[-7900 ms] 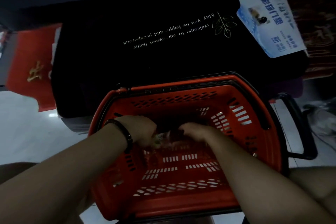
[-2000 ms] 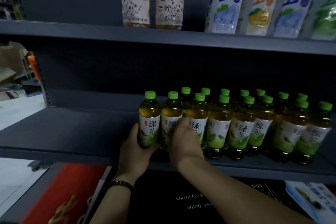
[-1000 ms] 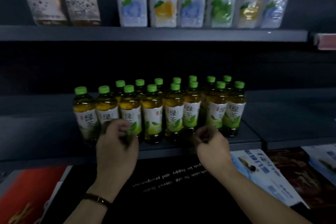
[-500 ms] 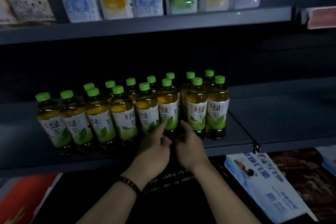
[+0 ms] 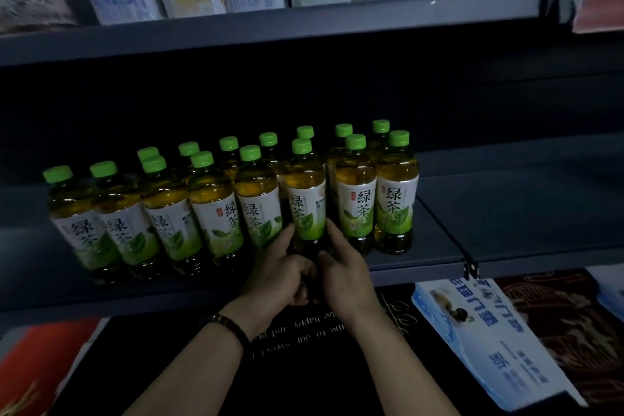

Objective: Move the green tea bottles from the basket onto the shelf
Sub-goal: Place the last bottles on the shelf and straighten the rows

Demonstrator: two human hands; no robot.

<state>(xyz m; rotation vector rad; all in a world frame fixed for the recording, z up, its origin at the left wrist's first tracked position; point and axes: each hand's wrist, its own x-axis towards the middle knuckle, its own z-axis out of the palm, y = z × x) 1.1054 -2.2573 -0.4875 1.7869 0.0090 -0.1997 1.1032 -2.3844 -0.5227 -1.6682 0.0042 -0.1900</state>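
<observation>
- Both hands, left (image 5: 282,275) and right (image 5: 347,275), are pinching one front-row bottle (image 5: 305,199) at its base.
- Judging: they are straightening it on the shelf (image 5: 506,206).
- Next: letting go gently, keeping neighbours upright.

Dark wristband (image 5: 225,323); bare forearms

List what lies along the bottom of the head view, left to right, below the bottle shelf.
Red mat → black mat with white lettering → blue-and-white leaflet → dark patterned mat.
</observation>
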